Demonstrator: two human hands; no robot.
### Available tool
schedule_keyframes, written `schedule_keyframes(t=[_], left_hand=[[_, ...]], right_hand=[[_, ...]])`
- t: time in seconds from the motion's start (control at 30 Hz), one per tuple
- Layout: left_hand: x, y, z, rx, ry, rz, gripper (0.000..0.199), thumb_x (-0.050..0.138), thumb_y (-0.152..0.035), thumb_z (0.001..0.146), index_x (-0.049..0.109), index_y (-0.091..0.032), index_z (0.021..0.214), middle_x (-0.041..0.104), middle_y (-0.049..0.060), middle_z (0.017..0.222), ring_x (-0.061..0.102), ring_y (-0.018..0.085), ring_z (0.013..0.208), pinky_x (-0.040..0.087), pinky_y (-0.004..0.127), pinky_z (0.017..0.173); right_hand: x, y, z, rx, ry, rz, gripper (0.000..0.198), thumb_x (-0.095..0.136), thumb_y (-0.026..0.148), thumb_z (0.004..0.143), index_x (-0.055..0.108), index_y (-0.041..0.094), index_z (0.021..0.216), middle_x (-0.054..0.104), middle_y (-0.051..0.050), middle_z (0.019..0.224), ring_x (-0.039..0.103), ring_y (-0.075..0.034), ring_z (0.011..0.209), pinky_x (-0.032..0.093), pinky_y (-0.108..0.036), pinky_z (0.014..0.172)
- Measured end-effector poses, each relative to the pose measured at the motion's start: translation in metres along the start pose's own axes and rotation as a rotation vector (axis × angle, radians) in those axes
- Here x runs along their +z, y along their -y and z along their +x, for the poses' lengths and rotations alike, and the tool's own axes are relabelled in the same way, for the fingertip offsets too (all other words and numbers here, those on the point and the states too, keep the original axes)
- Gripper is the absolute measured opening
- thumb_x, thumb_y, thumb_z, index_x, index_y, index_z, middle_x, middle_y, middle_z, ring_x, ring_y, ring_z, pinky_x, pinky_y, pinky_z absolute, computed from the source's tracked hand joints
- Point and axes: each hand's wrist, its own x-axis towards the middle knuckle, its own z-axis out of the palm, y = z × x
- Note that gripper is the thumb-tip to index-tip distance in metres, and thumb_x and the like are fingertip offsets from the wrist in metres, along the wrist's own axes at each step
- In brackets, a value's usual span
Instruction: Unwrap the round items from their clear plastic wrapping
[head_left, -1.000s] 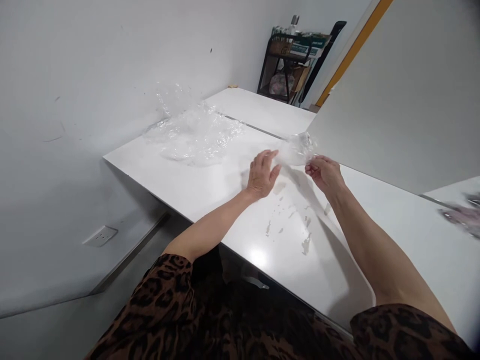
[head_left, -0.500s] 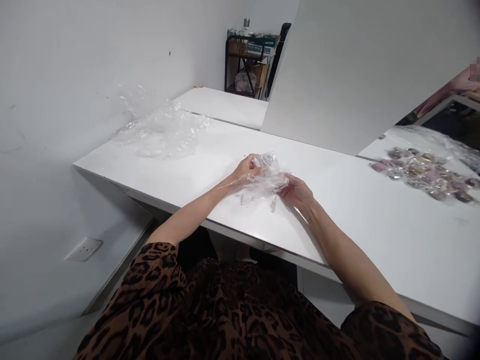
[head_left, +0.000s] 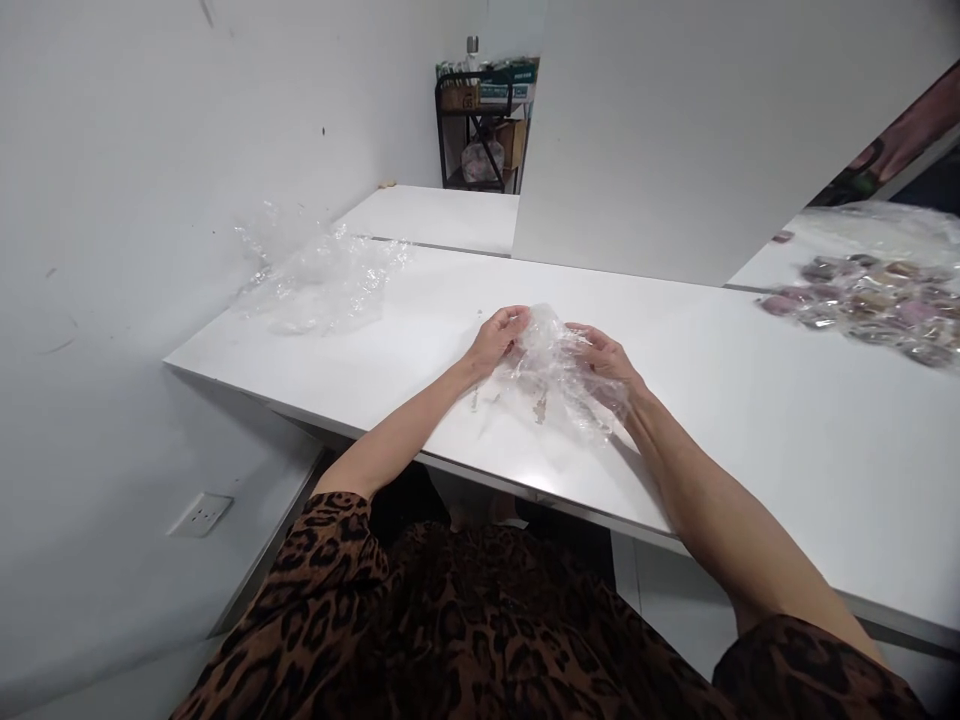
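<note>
Between my two hands is a crumpled clear plastic bag (head_left: 551,350), held just above the white table (head_left: 465,420). My left hand (head_left: 499,335) is closed on the bag's left edge, fingertips pinching the film. On the other side, my right hand (head_left: 607,360) grips the bag, with loose film draped over its fingers and hanging toward the wrist. Whether anything lies inside the bag I cannot make out. Small brownish scraps or marks (head_left: 540,408) show on the tabletop beneath the film.
A heap of crumpled clear plastic (head_left: 322,280) lies at the table's left end by the wall. To the right are several small wrapped items (head_left: 885,305). A white panel (head_left: 637,140) stands behind the table; a shelf cart (head_left: 480,125) is farther back. Another person's arm (head_left: 915,130) shows at upper right.
The bag is more spread out, its film now hanging down over my right hand. My right hand has shifted slightly up and right. The camera view has turned a little.
</note>
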Motion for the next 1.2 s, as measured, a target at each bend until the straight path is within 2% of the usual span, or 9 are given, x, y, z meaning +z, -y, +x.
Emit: schedule_keyframes(t=[0.17, 0.27, 0.37, 0.47, 0.67, 0.8, 0.93, 1.03, 1.2], left_hand=[[-0.012, -0.009, -0.010, -0.084, 0.305, 0.063, 0.108, 0.099, -0.033, 0.065, 0.047, -0.027, 0.159, 0.072, 0.008, 0.108, 0.069, 0.019, 0.096, 0.055, 0.036, 0.093], [-0.015, -0.005, -0.010, -0.079, 0.328, 0.113, 0.106, 0.098, -0.035, 0.065, 0.049, -0.026, 0.159, 0.073, 0.004, 0.092, 0.067, 0.018, 0.085, 0.054, 0.038, 0.093], [-0.013, 0.000, -0.008, 0.025, 0.153, 0.177, 0.060, 0.094, -0.042, 0.069, 0.077, -0.021, 0.123, 0.074, 0.008, 0.100, 0.067, 0.018, 0.087, 0.054, 0.037, 0.090], [-0.010, 0.000, -0.006, 0.178, -0.079, 0.314, 0.024, 0.088, -0.036, 0.077, 0.076, -0.016, 0.080, 0.070, 0.011, 0.120, 0.065, 0.023, 0.114, 0.052, 0.033, 0.097], [-0.022, -0.012, 0.001, 0.118, -0.280, 0.094, 0.037, 0.058, -0.054, 0.101, 0.062, -0.019, 0.089, 0.070, 0.009, 0.112, 0.066, 0.015, 0.088, 0.051, 0.028, 0.080], [-0.028, -0.022, -0.009, 0.264, 0.013, 0.158, 0.055, 0.069, -0.070, 0.087, 0.065, -0.024, 0.117, 0.067, 0.012, 0.133, 0.066, 0.023, 0.113, 0.052, 0.033, 0.092], [-0.011, -0.016, -0.025, 0.328, 0.243, 0.431, 0.067, 0.093, -0.053, 0.069, 0.068, -0.024, 0.124, 0.063, 0.012, 0.143, 0.057, 0.029, 0.134, 0.044, 0.039, 0.113], [0.000, -0.010, -0.022, 0.347, 0.097, 0.408, 0.032, 0.083, -0.043, 0.082, 0.072, -0.020, 0.102, 0.068, 0.011, 0.131, 0.060, 0.024, 0.128, 0.044, 0.034, 0.111], [-0.019, -0.027, -0.005, 0.169, -0.382, -0.186, 0.011, 0.059, -0.032, 0.101, 0.061, -0.022, 0.099, 0.072, 0.003, 0.104, 0.069, 0.013, 0.097, 0.054, 0.024, 0.088]], right_hand=[[-0.007, 0.006, 0.002, 0.048, -0.088, 0.127, 0.057, 0.103, 0.028, 0.038, 0.075, 0.022, 0.087, 0.075, 0.003, 0.074, 0.067, -0.014, 0.062, 0.057, -0.027, 0.060], [-0.005, 0.008, -0.001, 0.056, -0.081, 0.151, 0.056, 0.104, 0.032, 0.041, 0.075, 0.022, 0.087, 0.076, 0.002, 0.075, 0.067, -0.014, 0.061, 0.058, -0.028, 0.059], [-0.003, 0.009, -0.003, 0.048, -0.072, 0.141, 0.051, 0.104, 0.038, 0.048, 0.074, 0.023, 0.085, 0.075, 0.003, 0.076, 0.067, -0.013, 0.063, 0.057, -0.026, 0.060], [-0.006, 0.009, -0.002, 0.048, -0.050, 0.074, 0.047, 0.104, 0.038, 0.051, 0.075, 0.024, 0.084, 0.075, 0.002, 0.079, 0.068, -0.013, 0.067, 0.057, -0.025, 0.063], [-0.017, 0.011, 0.000, 0.087, 0.000, 0.007, 0.035, 0.099, 0.035, 0.063, 0.076, 0.023, 0.087, 0.077, -0.001, 0.083, 0.070, -0.015, 0.071, 0.058, -0.028, 0.063], [-0.013, 0.014, -0.005, 0.097, -0.058, 0.038, 0.038, 0.100, 0.033, 0.058, 0.077, 0.022, 0.086, 0.076, -0.001, 0.081, 0.070, -0.017, 0.070, 0.059, -0.031, 0.062], [-0.007, 0.013, -0.006, 0.123, -0.043, 0.040, 0.045, 0.102, 0.038, 0.052, 0.077, 0.021, 0.085, 0.075, 0.000, 0.077, 0.067, -0.015, 0.063, 0.055, -0.029, 0.057], [-0.010, 0.011, -0.002, 0.095, -0.040, 0.010, 0.045, 0.102, 0.038, 0.052, 0.077, 0.021, 0.084, 0.074, 0.000, 0.074, 0.065, -0.014, 0.061, 0.052, -0.027, 0.056], [-0.023, 0.011, 0.004, 0.059, -0.084, -0.066, 0.042, 0.101, 0.038, 0.053, 0.077, 0.021, 0.084, 0.072, 0.000, 0.073, 0.062, -0.013, 0.060, 0.050, -0.026, 0.053]])
